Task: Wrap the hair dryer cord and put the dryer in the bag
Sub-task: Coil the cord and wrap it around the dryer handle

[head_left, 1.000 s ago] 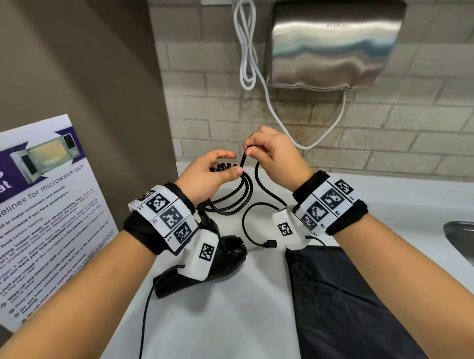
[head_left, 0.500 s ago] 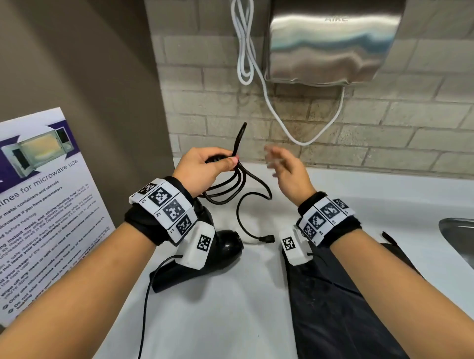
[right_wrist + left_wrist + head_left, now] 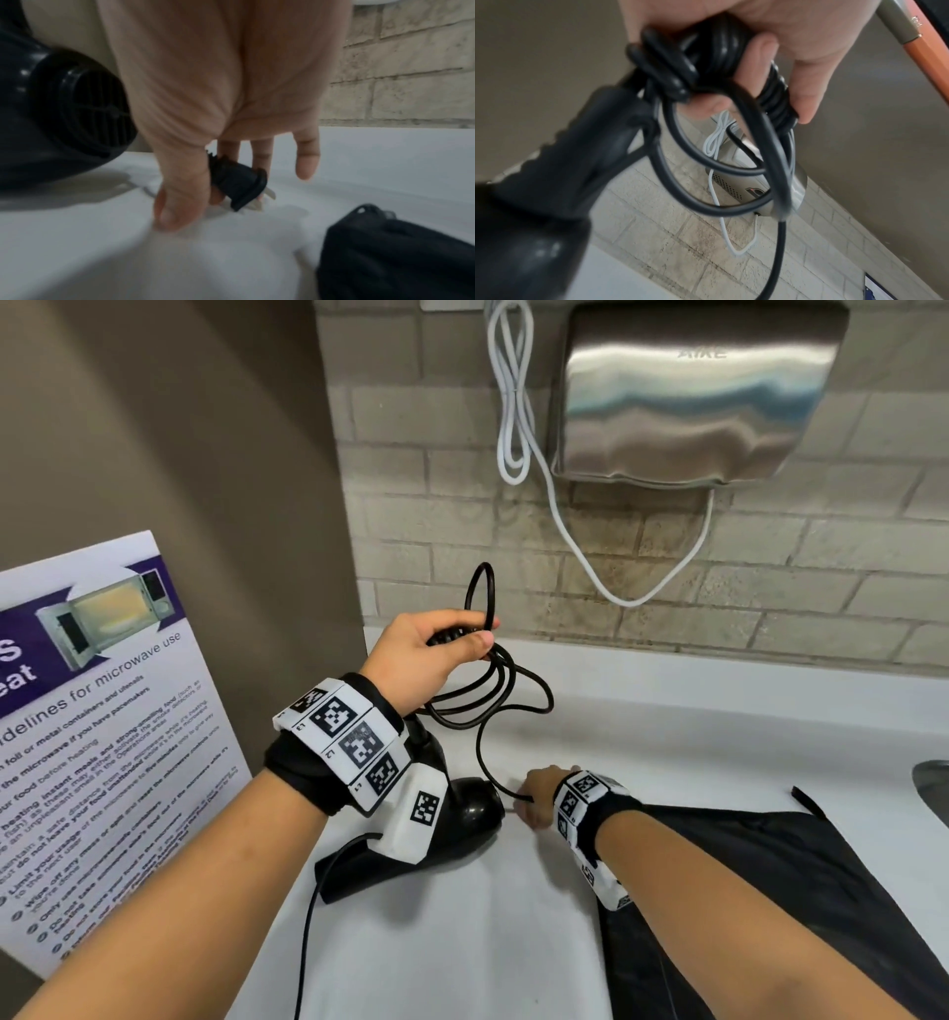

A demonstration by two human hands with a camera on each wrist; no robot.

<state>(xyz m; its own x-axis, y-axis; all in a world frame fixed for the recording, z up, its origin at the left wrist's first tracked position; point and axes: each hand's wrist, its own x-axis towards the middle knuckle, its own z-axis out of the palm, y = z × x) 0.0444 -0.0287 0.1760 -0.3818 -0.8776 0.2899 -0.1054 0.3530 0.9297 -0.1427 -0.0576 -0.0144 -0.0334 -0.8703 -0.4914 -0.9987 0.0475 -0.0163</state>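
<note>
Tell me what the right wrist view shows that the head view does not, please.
Only the right wrist view shows the plug with its metal prongs, pinched by the right hand, and the dryer's rear grille. Only the head view shows the left hand holding the cord coils, and the poster. Both show the dryer, the black bag, the counter and the brick wall.

Both forearms bare, no sleeves. Left wrist: black fabric band under a row of white rectangular plates, each printed with a black square fiducial marker and small labels (L1, L2 legible); white camera housing on the underside with its own marker, thin black cable trailing from it. Right wrist: matching black band, white marker plates, white housing below.
</note>
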